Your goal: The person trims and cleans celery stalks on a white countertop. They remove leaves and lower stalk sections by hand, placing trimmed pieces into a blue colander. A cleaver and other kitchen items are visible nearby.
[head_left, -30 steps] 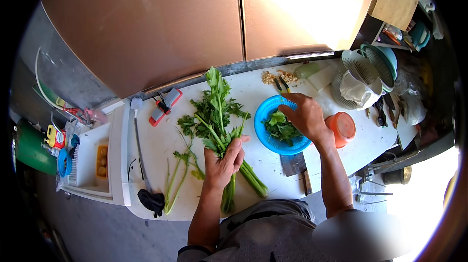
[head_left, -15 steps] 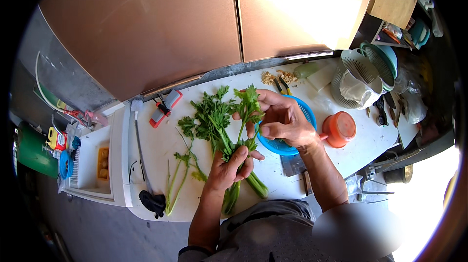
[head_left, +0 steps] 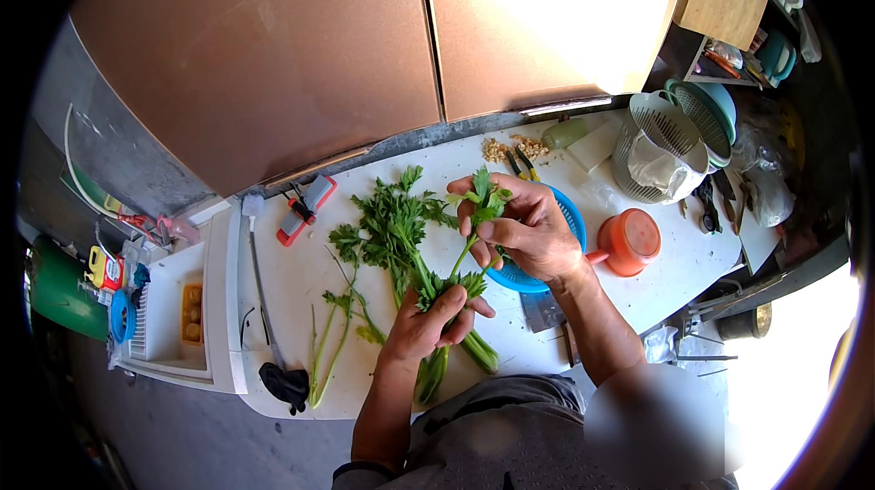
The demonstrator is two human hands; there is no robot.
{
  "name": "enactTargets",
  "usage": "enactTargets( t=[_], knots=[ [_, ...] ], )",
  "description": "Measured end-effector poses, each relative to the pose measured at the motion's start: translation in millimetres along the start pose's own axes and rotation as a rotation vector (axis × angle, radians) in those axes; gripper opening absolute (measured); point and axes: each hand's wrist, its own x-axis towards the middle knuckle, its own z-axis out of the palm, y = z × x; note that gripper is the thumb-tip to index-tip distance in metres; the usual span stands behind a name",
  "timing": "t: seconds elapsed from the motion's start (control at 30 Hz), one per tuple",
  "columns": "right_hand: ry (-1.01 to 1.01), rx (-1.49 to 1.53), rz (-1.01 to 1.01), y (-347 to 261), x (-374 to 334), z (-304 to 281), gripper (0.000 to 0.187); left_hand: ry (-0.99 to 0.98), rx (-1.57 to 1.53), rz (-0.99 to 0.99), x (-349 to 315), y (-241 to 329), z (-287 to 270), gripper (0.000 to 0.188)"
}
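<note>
Leafy green celery (head_left: 480,350) is gripped in my left hand (head_left: 425,326), its thick stalks pointing down toward me. My right hand (head_left: 540,233), just above and to the right, pinches a leafy celery sprig (head_left: 488,198) between thumb and fingers; the sprig's thin stem runs down toward the left hand. Beyond the left hand spread more celery leaves (head_left: 398,221) over the white table; whether they belong to the held celery is hard to tell. Loose thin celery stems (head_left: 330,353) lie to the left. Partly behind the right hand sits a blue basket (head_left: 573,207).
An orange cup (head_left: 629,242) lies right of the basket, with a cleaver (head_left: 541,311) at its near side. Pliers (head_left: 524,162) and light scraps (head_left: 497,151) are behind. White baskets (head_left: 643,162) stand at the far right, a red-grey tool (head_left: 305,210) at left, a white sink (head_left: 219,308) farther left.
My right hand has shifted slightly down and tilted the pinched sprig to the right. The left hand keeps its hold on the celery. The whole view has moved a little.
</note>
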Motion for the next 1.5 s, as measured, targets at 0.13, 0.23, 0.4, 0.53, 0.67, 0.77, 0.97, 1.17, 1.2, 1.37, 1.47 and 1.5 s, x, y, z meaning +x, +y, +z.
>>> enactTargets(
  t=[0.13, 0.23, 0.4, 0.53, 0.67, 0.77, 0.97, 1.17, 1.2, 1.37, 1.47, 1.5],
  knots=[
    [0.015, 0.078, -0.029, 6.9, -3.2, 2.6, 0.047, -0.026, -0.019, 0.038, 0.3, 1.1, 1.2, 0.037],
    [-0.015, 0.176, -0.053, 14.4, -3.1, -2.6, 0.037, -0.032, -0.022, 0.014, -1.8, -1.5, -4.0, 0.039],
    [0.043, 0.154, -0.086, 26.3, -0.6, -6.8, 0.021, 0.015, 0.006, -0.009, -1.3, 1.2, -1.0, 0.036],
    [0.084, 0.082, -0.086, 23.5, -0.7, 1.7, 0.017, 0.066, 0.010, -0.004, -2.2, 2.9, 0.9, 0.037],
    [0.112, 0.112, -0.058, 28.4, 0.8, 0.1, 0.014, 0.062, 0.049, 0.007, -3.8, -2.2, -6.3, 0.039],
    [0.104, 0.166, -0.056, 31.9, 0.3, 0.7, 0.014, 0.057, 0.079, 0.032, -0.3, -2.6, -6.4, 0.035],
    [0.185, 0.151, -0.154, 42.8, 5.0, 5.7, 0.011, 0.191, 0.152, 0.167, 13.3, 13.4, 6.7, 0.019],
    [0.166, 0.087, -0.149, 41.5, 4.3, 5.4, 0.011, 0.408, 0.270, 0.329, 24.9, 26.6, 15.7, 0.016],
    [0.177, 0.070, -0.142, 41.2, 4.1, 6.3, 0.011, 0.441, 0.297, 0.350, 27.4, 27.3, 17.2, 0.016],
    [0.125, -0.043, -0.133, 39.0, 3.3, 10.4, 0.011, 0.455, 0.374, 0.422, 29.3, 26.1, 19.3, 0.005],
    [0.102, -0.198, -0.061, 32.1, 1.3, 10.4, 0.012, 0.485, 0.478, 0.486, 30.8, 20.7, 15.6, 0.002],
    [0.099, -0.197, -0.042, 30.1, 1.5, 11.9, 0.012, 0.514, 0.525, 0.506, 30.2, 18.2, 14.7, 0.002]
  ],
)
